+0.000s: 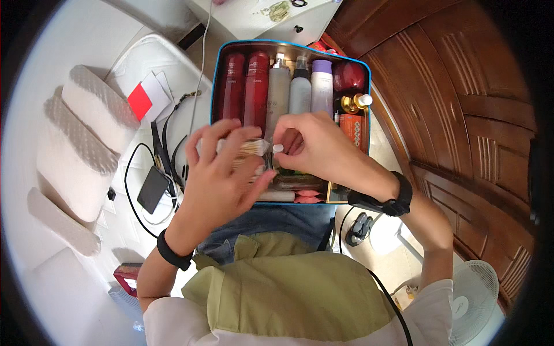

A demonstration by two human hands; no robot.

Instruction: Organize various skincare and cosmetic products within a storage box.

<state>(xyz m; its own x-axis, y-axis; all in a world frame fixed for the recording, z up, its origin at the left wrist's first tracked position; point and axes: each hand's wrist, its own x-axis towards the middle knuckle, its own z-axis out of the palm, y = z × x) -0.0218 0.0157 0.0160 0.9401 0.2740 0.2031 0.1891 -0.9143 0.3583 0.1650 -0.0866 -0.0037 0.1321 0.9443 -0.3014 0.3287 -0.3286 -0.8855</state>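
Note:
A blue-rimmed case (pixel 211 99) stands before me, packed with cosmetic bottles. My right hand (pixel 320 138) pinches a small vial with a white cap (pixel 278 148) between thumb and forefinger, above the middle of the case. Beside it, my blurred left hand (pixel 216 177) curves over clear packs of cotton swabs (pixel 253 148); its grip on them is unclear. Behind the hands lie two dark red bottles (pixel 258 86), a clear pump bottle (pixel 279 86), a spray bottle (pixel 300 93) and a purple-capped bottle (pixel 321 84). A gold dropper bottle (pixel 352 103) and an orange box (pixel 350 127) line the right side.
At left, a white mattress (pixel 117 233) bears foam pillows (pixel 73 160), a smartphone (pixel 153 189), cables and red and white cards (pixel 140 101). A white cabinet (pixel 264 21) stands behind the case. Brown wooden doors (pixel 437 78) and a fan (pixel 471 298) are at right.

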